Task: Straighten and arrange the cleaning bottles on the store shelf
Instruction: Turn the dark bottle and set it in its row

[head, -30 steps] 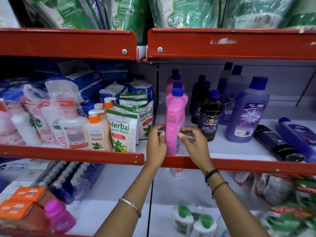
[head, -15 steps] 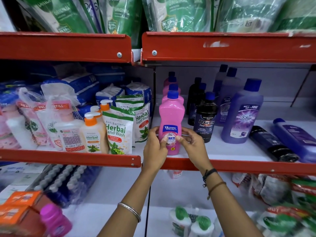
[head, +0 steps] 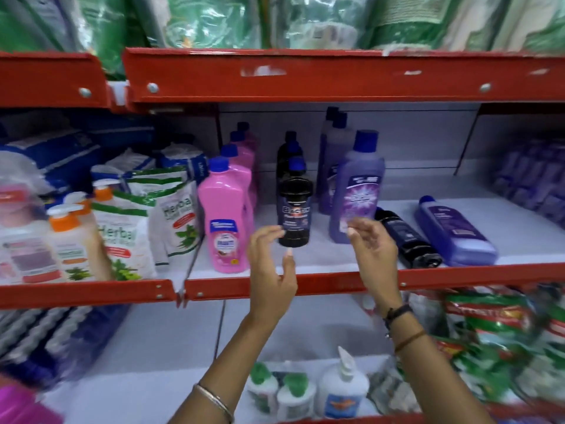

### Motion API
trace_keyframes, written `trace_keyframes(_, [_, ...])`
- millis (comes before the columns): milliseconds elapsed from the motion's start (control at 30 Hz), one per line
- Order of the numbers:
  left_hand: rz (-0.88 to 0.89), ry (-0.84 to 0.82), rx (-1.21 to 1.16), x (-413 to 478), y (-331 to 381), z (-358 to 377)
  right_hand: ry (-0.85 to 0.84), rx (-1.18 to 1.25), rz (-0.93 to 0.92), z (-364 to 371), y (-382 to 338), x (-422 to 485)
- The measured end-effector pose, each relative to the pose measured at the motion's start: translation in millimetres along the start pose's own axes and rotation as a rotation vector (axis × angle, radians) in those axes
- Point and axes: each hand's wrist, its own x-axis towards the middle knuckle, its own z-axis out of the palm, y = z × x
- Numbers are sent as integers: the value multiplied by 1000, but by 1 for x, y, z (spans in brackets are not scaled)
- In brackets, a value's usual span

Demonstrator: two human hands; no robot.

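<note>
A pink bottle (head: 224,218) with a blue cap stands upright at the front of the white shelf (head: 336,261), label facing me, with more pink bottles in a row behind it. To its right stands a black bottle (head: 295,209) heading its own row, then a tall purple bottle (head: 357,191). A black bottle (head: 406,237) and a purple bottle (head: 455,231) lie on their sides further right. My left hand (head: 272,270) is open just left of and below the standing black bottle. My right hand (head: 373,252) is open to its right, in front of the tall purple bottle. Neither holds anything.
Herbal hand-wash pouches (head: 122,237) and pump bottles (head: 70,240) fill the shelf bay to the left. A red rail (head: 305,75) of the shelf above hangs overhead. Small white bottles (head: 342,390) and green packets (head: 501,332) sit on the shelf below. Blurred purple bottles (head: 529,175) stand far right.
Both hands have let go of the pink bottle, which now stands label forward, and have moved right to either side of the black bottle. The camera has swung right.
</note>
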Motion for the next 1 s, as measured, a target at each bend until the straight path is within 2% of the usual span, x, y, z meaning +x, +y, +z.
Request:
trace_keyframes(100, [-131,-319,-103,-3,24,63,59,-221,-9,-59,8,34])
trace_keyframes(167, [-248,-505,-108,-2,35,102,39,-431,64,-89,17,59])
trace_keyframes(300, [-503,-782,-36,5,44,167,-192,-801,297,-128,29,93])
trace_keyframes(400, [-564,-863,133,10,45,202,-342,-969,303,-131,33,100])
trace_keyframes(500, [-601,-848,196,11,43,217,-376,-1020,295,-128,34,101])
trace_keyframes(633, [-579,-769,91,8,39,216,-311,-964,294,-128,28,93])
trace_keyframes(800, [-548,-662,-191,12,51,202,-119,-615,248,-140,14,78])
trace_keyframes(900, [-513,-579,-297,12,58,186,-104,-373,169,-140,-2,68])
trace_keyframes(1000, [-478,-484,-344,15,59,160,-120,-270,57,-126,-13,59])
